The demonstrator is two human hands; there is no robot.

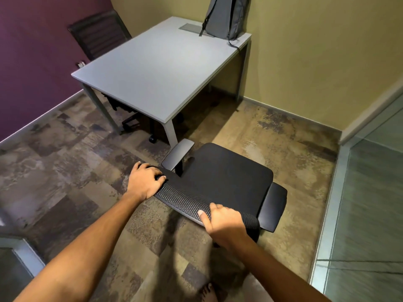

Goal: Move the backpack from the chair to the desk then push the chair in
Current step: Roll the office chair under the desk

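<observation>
The grey backpack [225, 17] stands upright on the far right corner of the grey desk [157, 70], leaning against the yellow wall. A black office chair [229, 177] with a mesh backrest and an empty seat stands on the carpet in front of the desk's near corner, apart from it. My left hand [146, 180] grips the left end of the backrest's top edge. My right hand [223, 222] grips the right end of that same edge. Both of the chair's armrests are visible.
A second dark chair [100, 33] is tucked in at the desk's far side by the purple wall; its wheeled base shows under the desk. A glass partition [368, 203] runs along the right. My bare foot [209, 292] is at the bottom.
</observation>
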